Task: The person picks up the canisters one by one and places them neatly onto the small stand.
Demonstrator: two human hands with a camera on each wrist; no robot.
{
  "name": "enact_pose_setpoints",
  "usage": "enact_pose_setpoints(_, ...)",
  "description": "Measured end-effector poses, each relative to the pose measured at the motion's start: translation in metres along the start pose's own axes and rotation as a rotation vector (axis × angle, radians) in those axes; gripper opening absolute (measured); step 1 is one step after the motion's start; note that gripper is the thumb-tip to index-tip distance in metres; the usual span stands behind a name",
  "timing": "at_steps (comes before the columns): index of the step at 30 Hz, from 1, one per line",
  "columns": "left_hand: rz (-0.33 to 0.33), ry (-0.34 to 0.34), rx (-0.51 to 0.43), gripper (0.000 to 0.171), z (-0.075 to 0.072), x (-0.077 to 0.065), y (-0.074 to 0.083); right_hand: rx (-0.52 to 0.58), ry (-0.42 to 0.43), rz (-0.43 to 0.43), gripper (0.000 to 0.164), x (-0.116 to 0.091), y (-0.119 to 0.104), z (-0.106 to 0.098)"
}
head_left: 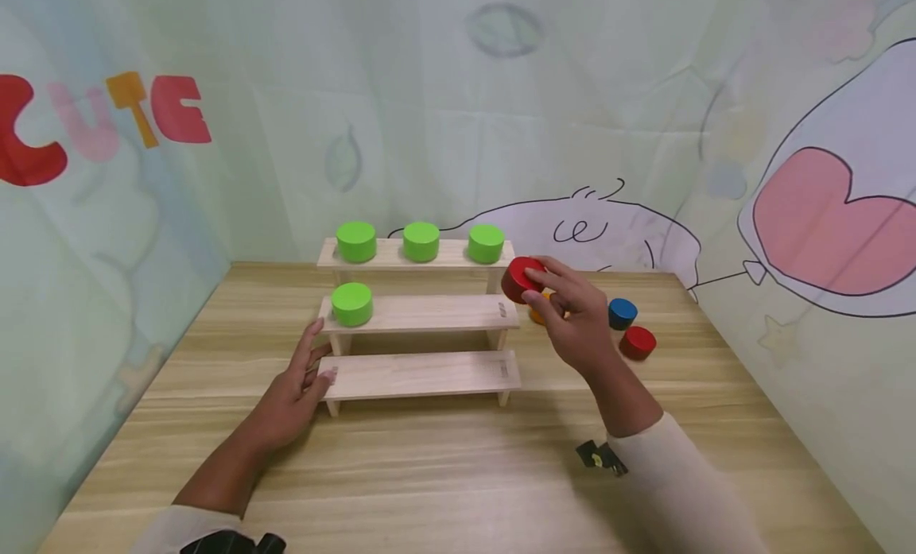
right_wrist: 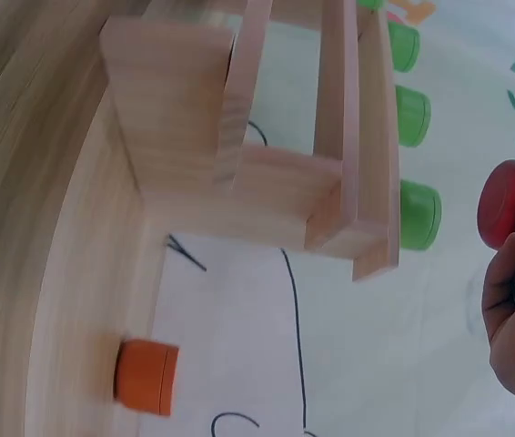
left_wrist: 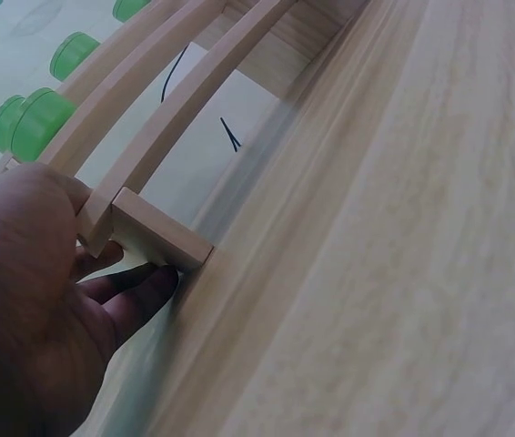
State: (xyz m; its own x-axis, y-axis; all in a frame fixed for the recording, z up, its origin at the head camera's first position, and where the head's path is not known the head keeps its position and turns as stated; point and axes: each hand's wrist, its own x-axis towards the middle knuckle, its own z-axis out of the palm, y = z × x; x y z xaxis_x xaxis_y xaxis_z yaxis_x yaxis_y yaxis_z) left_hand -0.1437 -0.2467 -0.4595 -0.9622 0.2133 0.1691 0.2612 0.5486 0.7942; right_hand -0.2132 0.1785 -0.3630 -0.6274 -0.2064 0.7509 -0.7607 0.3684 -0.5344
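Observation:
A three-step wooden rack (head_left: 422, 377) stands on the table, with three green round blocks (head_left: 421, 242) along its top step. Another green block (head_left: 351, 304) sits at the left end of the middle step; the bottom step is bare. My left hand (head_left: 286, 403) grips the rack's left end, thumb on the bottom step and fingers (left_wrist: 139, 296) against the leg. Between thumb and fingers, my right hand (head_left: 572, 315) pinches a red round block (head_left: 521, 281), raised beside the rack's upper right end. In the right wrist view that red block (right_wrist: 508, 205) is apart from the rack.
Right of the rack, an orange block (right_wrist: 146, 376) lies on the table, partly hidden by my right hand in the head view. Beyond the hand are a blue block (head_left: 622, 313) and a second red block (head_left: 638, 343). A printed curtain (head_left: 272, 180) hangs behind the table.

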Motion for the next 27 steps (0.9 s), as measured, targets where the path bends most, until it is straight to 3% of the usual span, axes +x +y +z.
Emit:
enact_pose_setpoints(7, 0.003, 0.007, 0.022, 0.083, 0.0, -0.001, -0.001, 0.087, -0.016, 0.093, 0.04, 0.01, -0.015, 0.027)
enact_pose_setpoints(17, 0.004, -0.002, 0.019, 0.083, 0.001, -0.001, 0.0, 0.08, -0.027, 0.178, 0.037, 0.017, -0.024, 0.062)
enact_pose_setpoints(27, -0.001, -0.003, 0.029, 0.083, 0.001, -0.001, -0.001, 0.083, -0.08, 0.405, 0.037, 0.022, -0.032, 0.089)
